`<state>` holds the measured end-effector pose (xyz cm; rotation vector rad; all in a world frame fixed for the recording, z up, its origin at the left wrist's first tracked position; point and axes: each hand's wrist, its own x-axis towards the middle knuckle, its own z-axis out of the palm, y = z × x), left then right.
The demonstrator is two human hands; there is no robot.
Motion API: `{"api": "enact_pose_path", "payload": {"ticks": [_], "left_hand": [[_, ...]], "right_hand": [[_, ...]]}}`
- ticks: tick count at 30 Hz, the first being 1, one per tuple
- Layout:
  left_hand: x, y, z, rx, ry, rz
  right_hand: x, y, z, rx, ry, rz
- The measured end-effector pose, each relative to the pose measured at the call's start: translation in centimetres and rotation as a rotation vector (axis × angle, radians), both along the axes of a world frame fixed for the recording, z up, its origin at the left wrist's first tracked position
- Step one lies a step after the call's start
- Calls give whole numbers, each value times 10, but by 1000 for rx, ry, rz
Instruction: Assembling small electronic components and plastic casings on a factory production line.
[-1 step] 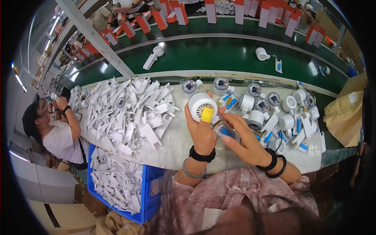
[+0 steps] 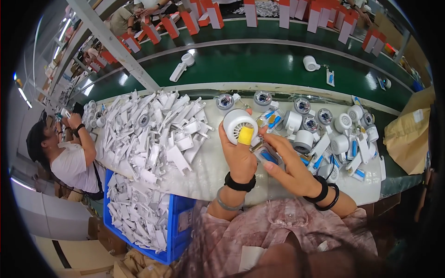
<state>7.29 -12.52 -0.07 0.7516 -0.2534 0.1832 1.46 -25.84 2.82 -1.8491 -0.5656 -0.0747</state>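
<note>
My left hand (image 2: 241, 162) is closed round a white fan head (image 2: 238, 121) with a round slatted grille facing up. Yellow wrap (image 2: 245, 136) covers the thumb, which presses on the grille. Close by on the right, my right hand (image 2: 294, 169) has its fingers stretched out and thumb apart, the fingertips at the fan head's lower side. Between the hands shows a white handle shell with a blue battery (image 2: 267, 155); whether it is joined to the fan head or held, I cannot tell.
A heap of white plastic shells (image 2: 153, 125) covers the table's left; more fill a blue crate (image 2: 181, 231) below. Several fan heads with handles (image 2: 340, 144) lie right. Beyond runs a green conveyor belt (image 2: 250, 60). A brown paper bag (image 2: 408, 139) stands far right; a co-worker (image 2: 69, 157) works left.
</note>
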Motion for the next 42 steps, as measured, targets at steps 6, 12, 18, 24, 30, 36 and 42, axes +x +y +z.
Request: {"api": "enact_pose_path", "payload": {"ticks": [6, 12, 18, 24, 30, 36, 42], "left_hand": [[-7, 6, -2, -64, 75, 38], [-14, 22, -4, -191, 216, -22], [-30, 86, -10, -117, 242, 197], [-66, 151, -7, -331, 229, 554], [-86, 167, -11, -265, 203, 606], [-91, 180, -19, -229, 218, 685], [-84, 185, -26, -211, 242, 725]], "right_hand": [[-10, 24, -9, -317, -286, -70], [-9, 34, -5, -762, -483, -35], [21, 56, 39, -707, -464, 144], [85, 139, 14, -893, -634, 365], [131, 212, -75, -502, -1230, 430], [127, 245, -75, -768, -1257, 537], [129, 230, -61, -624, -1221, 528]]}}
